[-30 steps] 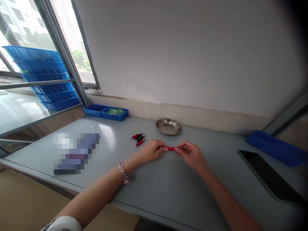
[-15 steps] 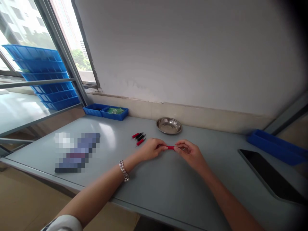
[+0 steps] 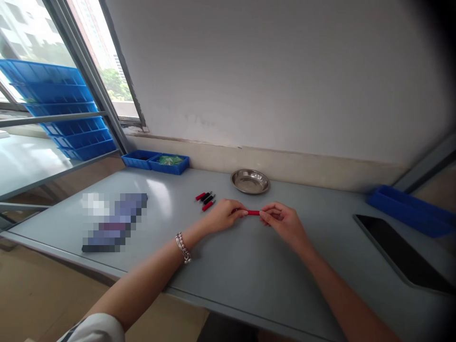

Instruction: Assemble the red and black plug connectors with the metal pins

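red tube (image 3: 253,213) in two hands (image 3: 225,215) (image 3: 284,222), four plugs (image 3: 205,201) nearby

Against the wall on the worktop (image 3: 171,199) sit 2 blue trays (image 3: 141,159), the right one (image 3: 169,164) holding something green, and a steel dish (image 3: 250,181) stands further along. Small red-and-black parts (image 3: 204,201) lie near the dish, a pixelated object (image 3: 114,223) lies to the left, and a black slab (image 3: 401,254) and a blue tray (image 3: 409,211) lie to the right. Stacked blue crates (image 3: 60,107) stand by the window (image 3: 103,47).
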`<act>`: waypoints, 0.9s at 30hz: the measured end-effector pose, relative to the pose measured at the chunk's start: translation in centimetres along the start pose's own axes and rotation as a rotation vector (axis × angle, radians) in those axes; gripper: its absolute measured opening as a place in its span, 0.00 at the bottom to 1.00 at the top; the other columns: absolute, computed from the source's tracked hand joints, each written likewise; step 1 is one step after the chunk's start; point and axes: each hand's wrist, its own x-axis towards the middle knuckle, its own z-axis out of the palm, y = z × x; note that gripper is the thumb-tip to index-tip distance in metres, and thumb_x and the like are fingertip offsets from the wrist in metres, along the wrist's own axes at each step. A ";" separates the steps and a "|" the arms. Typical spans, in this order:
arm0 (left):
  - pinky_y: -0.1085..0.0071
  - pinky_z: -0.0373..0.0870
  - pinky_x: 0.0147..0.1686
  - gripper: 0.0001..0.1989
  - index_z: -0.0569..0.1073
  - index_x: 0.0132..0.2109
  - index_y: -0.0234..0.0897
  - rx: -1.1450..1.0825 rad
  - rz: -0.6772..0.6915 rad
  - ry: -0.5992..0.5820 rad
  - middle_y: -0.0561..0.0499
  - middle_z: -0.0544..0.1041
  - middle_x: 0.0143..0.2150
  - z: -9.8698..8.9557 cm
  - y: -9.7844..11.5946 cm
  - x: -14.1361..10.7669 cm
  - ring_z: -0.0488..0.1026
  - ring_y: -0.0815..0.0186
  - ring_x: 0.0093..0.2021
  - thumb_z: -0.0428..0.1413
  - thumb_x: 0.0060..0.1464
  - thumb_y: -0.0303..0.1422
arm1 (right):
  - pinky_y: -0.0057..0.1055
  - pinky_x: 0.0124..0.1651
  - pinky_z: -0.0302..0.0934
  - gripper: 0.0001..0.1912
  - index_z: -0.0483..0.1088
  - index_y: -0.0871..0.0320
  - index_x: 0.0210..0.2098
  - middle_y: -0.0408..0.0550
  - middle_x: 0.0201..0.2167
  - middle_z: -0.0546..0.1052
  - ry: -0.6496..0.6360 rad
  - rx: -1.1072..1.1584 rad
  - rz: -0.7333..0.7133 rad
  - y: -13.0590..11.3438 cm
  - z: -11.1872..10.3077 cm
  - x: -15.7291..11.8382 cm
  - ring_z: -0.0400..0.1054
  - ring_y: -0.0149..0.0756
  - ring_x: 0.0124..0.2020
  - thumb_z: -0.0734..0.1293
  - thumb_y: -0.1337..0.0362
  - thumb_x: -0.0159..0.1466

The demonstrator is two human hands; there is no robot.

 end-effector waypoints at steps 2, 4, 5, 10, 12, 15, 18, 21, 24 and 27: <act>0.77 0.59 0.27 0.16 0.73 0.30 0.32 -0.020 -0.017 0.001 0.52 0.73 0.25 -0.2 -0.2 0.0 0.66 0.72 0.25 0.45 0.58 0.36 | 0.30 0.30 0.63 0.12 0.67 0.57 0.27 0.44 0.21 0.73 0.007 -0.009 -0.031 0.2 -0.2 0.1 0.67 0.32 0.24 0.68 0.55 0.50; 0.78 0.58 0.25 0.19 0.72 0.28 0.32 -0.013 -0.033 0.009 0.54 0.71 0.23 -0.5 -0.5 0.1 0.64 0.73 0.23 0.43 0.58 0.37 | 0.31 0.31 0.64 0.11 0.68 0.57 0.28 0.44 0.22 0.72 0.019 -0.030 -0.068 0.4 -0.5 0.2 0.67 0.32 0.25 0.68 0.56 0.50; 0.78 0.58 0.25 0.19 0.72 0.28 0.33 0.002 -0.043 0.020 0.54 0.71 0.22 -0.6 -0.7 0.1 0.64 0.73 0.23 0.43 0.58 0.37 | 0.32 0.31 0.64 0.11 0.68 0.57 0.28 0.44 0.22 0.72 0.031 -0.053 -0.085 0.6 -0.7 0.3 0.67 0.33 0.25 0.67 0.57 0.51; 0.76 0.59 0.27 0.14 0.73 0.36 0.35 0.167 -0.140 0.244 0.52 0.74 0.27 -2.0 -2.3 0.2 0.68 0.70 0.26 0.46 0.57 0.36 | 0.33 0.32 0.63 0.06 0.70 0.56 0.28 0.45 0.23 0.73 0.153 -0.307 -0.163 1.2 -1.3 0.7 0.67 0.34 0.25 0.64 0.61 0.53; 0.75 0.60 0.28 0.14 0.73 0.39 0.35 0.280 -0.206 0.359 0.49 0.75 0.29 -2.9 -3.3 0.1 0.69 0.68 0.28 0.45 0.57 0.37 | 0.34 0.32 0.63 0.06 0.70 0.57 0.28 0.46 0.23 0.74 0.188 -0.370 -0.168 1.3 -1.5 0.8 0.67 0.34 0.25 0.63 0.62 0.53; 0.73 0.61 0.31 0.14 0.72 0.39 0.36 0.402 -0.316 0.454 0.48 0.76 0.33 -4.0 -4.8 -0.2 0.70 0.64 0.32 0.44 0.58 0.37 | 0.34 0.33 0.63 0.08 0.71 0.58 0.29 0.46 0.23 0.74 0.241 -0.388 -0.154 1.6 -1.8 1.0 0.67 0.34 0.25 0.63 0.62 0.51; 0.72 0.62 0.31 0.13 0.72 0.39 0.38 0.472 -0.466 0.488 0.47 0.76 0.36 -4.8 -6.0 -0.4 0.70 0.62 0.36 0.44 0.58 0.36 | 0.33 0.34 0.63 0.11 0.72 0.59 0.31 0.47 0.25 0.75 0.263 -0.387 -0.149 2.0 -2.3 1.2 0.68 0.34 0.26 0.63 0.61 0.52; 0.70 0.62 0.31 0.12 0.70 0.39 0.38 0.506 -0.603 0.474 0.46 0.75 0.39 -5.0 -6.9 -0.5 0.70 0.60 0.39 0.44 0.58 0.36 | 0.33 0.33 0.62 0.11 0.72 0.60 0.31 0.47 0.25 0.75 0.268 -0.469 -0.194 2.5 -2.6 1.5 0.67 0.33 0.24 0.61 0.61 0.54; 0.69 0.62 0.30 0.13 0.69 0.40 0.38 0.536 -0.701 0.403 0.44 0.74 0.40 -4.8 -7.9 -0.7 0.69 0.58 0.39 0.42 0.58 0.37 | 0.35 0.36 0.61 0.10 0.72 0.60 0.30 0.49 0.26 0.75 0.259 -0.693 -0.316 3.1 -2.7 1.8 0.65 0.35 0.28 0.60 0.63 0.55; 0.67 0.63 0.31 0.14 0.69 0.39 0.37 0.588 -0.749 0.333 0.42 0.73 0.40 -4.5 -8.9 -0.9 0.69 0.57 0.40 0.42 0.58 0.37 | 0.36 0.39 0.58 0.09 0.72 0.60 0.29 0.52 0.29 0.73 0.234 -0.936 -0.341 3.8 -2.5 2.0 0.63 0.40 0.35 0.61 0.65 0.56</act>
